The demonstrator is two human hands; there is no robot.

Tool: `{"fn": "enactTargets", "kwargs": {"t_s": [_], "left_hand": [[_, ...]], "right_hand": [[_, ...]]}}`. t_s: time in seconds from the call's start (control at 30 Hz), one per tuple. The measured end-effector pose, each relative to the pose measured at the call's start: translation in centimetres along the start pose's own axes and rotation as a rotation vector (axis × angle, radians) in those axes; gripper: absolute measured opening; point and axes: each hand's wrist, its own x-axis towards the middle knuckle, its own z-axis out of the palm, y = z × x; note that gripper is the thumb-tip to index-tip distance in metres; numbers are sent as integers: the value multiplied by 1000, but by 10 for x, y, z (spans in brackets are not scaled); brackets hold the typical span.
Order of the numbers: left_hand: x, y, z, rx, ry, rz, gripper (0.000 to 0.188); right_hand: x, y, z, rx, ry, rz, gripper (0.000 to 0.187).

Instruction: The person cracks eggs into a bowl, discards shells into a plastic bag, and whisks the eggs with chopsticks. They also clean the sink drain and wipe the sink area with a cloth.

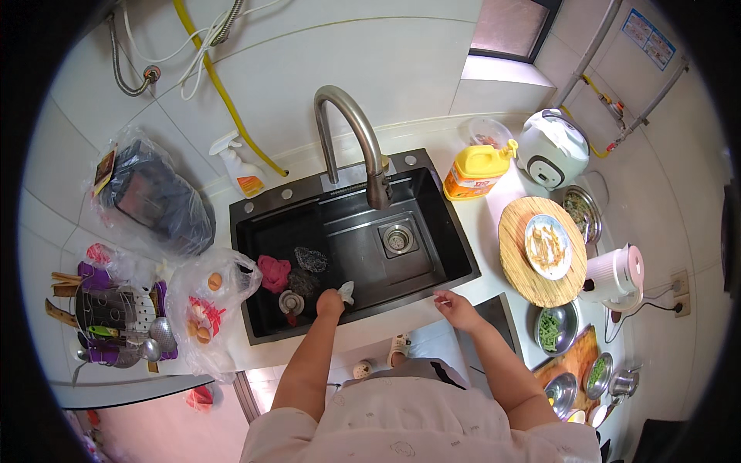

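White cloth (346,291) at frame centre, inside black sink (451,255), pinched in left hand (330,302). Right hand (455,307) loosely open, resting on counter edge (401,312). Steel scrubber (310,259), pink rag (274,272) just left. Risk: wet cloth slipping, dropping toward drain (397,238).

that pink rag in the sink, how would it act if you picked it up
The pink rag lies crumpled in the black sink, so it would probably hang floppy, not stiff. It looks light for its size, though heavier if soaked, which I can't tell. It seems unlikely to roll or break.
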Motion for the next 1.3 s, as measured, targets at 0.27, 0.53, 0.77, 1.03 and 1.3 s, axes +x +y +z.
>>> {"fn": "enactTargets", "kwargs": {"t_s": [0.27, 0.53, 0.77, 1.03, 1.3], "left_hand": [[-28, 8, -32, -331, 329, -199, 18], [-37, 25, -63, -266, 314, -298, 39], [-32, 27, -53, -97, 273, -264, 39], [-26, -7, -7, -281, 306, 60, 25], [-37, 11, -44, -466, 236, 183, 38]], "right_hand": [[49, -1, -7, 97, -143, -117, 35], [58, -3, 2, 77, -195, -103, 35], [54, 2, 1, 87, -149, -125, 33], [55, 6, 7, 116, -92, -79, 33], [59, -3, 31, 158, -62, -81, 34]]}}
